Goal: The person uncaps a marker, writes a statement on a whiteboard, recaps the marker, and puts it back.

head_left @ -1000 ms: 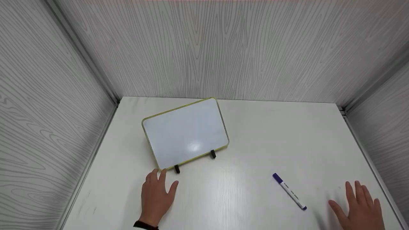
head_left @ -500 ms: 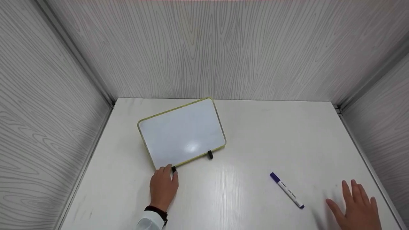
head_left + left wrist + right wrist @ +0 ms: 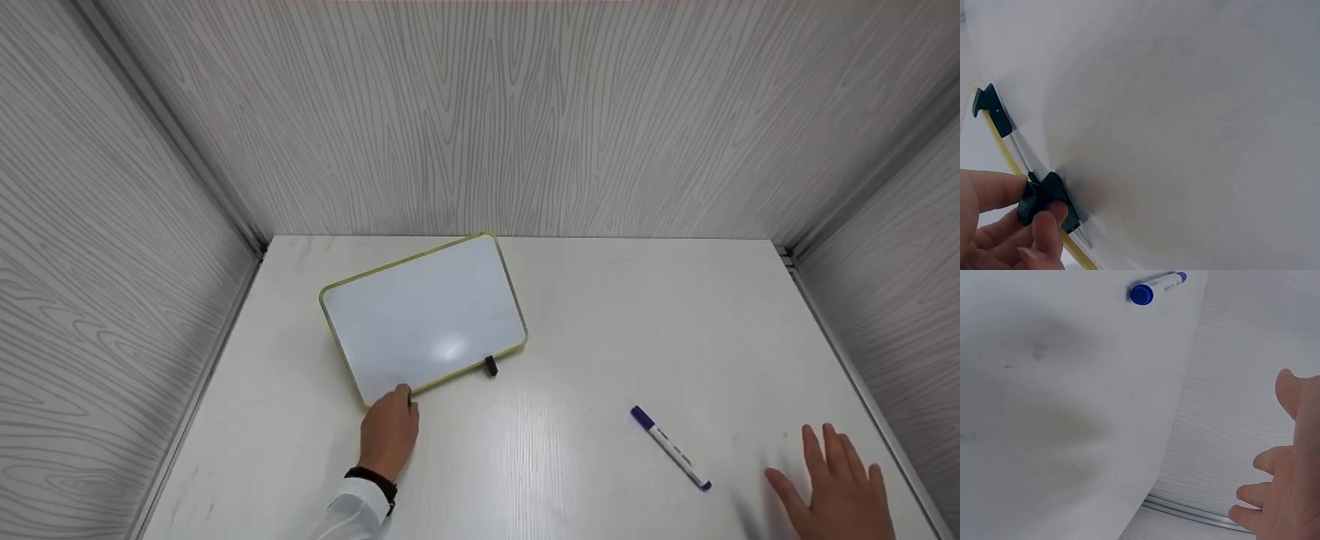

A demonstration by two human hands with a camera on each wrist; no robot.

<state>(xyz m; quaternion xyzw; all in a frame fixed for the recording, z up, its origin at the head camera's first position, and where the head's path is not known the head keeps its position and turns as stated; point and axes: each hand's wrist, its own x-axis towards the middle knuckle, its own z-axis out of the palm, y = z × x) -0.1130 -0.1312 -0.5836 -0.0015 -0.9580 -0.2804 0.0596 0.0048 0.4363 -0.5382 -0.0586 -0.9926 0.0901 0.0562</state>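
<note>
A small whiteboard [image 3: 424, 315] with a yellow frame sits propped at a slant on the table's left half, turned askew. At its lower left corner, my left hand [image 3: 390, 431] pinches one of the board's black feet [image 3: 1028, 203] between thumb and fingers; the head view mostly hides that foot. The other black foot [image 3: 491, 366] shows along the lower edge, further right. Over on the right, my right hand [image 3: 838, 487] is spread with straight fingers and holds nothing. A white marker with a purple-blue cap [image 3: 671, 448] lies to the left of it.
The white table [image 3: 645, 315] is closed in by a grey wood-grain back wall [image 3: 480, 112] and side walls, with a metal rail [image 3: 855, 382] along the right edge. The whiteboard's top corner reaches near the back edge.
My left hand has moved slightly right and forward from the board's corner and taken hold of the black foot. My right hand and the marker stay put; the head view has shifted a little.
</note>
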